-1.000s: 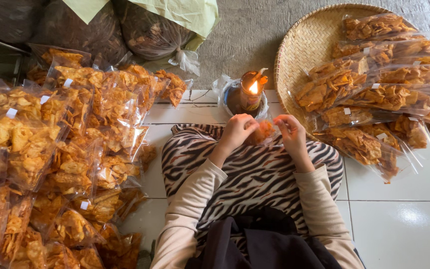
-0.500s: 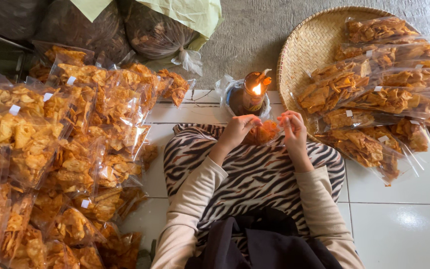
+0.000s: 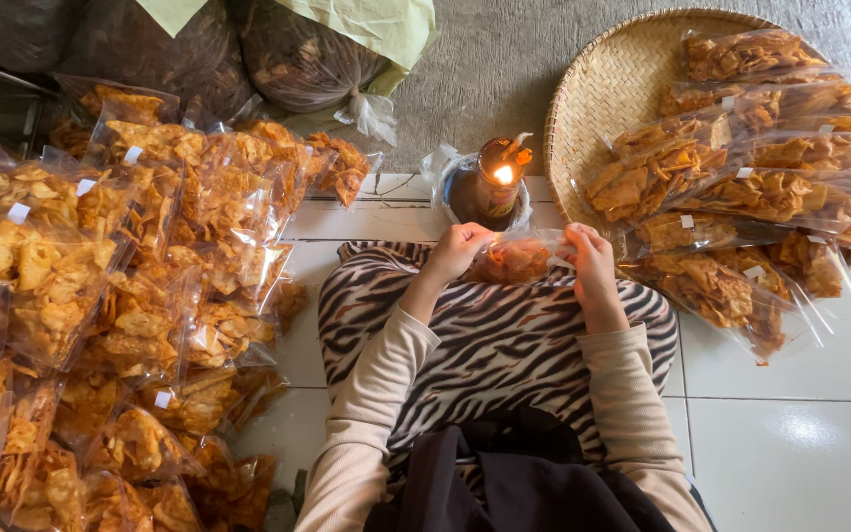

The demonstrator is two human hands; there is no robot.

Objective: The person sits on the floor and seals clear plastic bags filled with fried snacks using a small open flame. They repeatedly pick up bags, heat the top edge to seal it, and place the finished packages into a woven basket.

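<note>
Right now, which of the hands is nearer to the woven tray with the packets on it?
Right. The right hand holds one end of the small bag, beside the tray rim. The left hand holds the bag's other end, below the lamp, farther from the tray.

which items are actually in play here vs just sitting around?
In play:
- left hand and right hand, both gripping the small chip bag
- lit lamp just beyond it

Sitting around:
- bagged chips pile
- woven tray with more bags
- dark sacks
</note>
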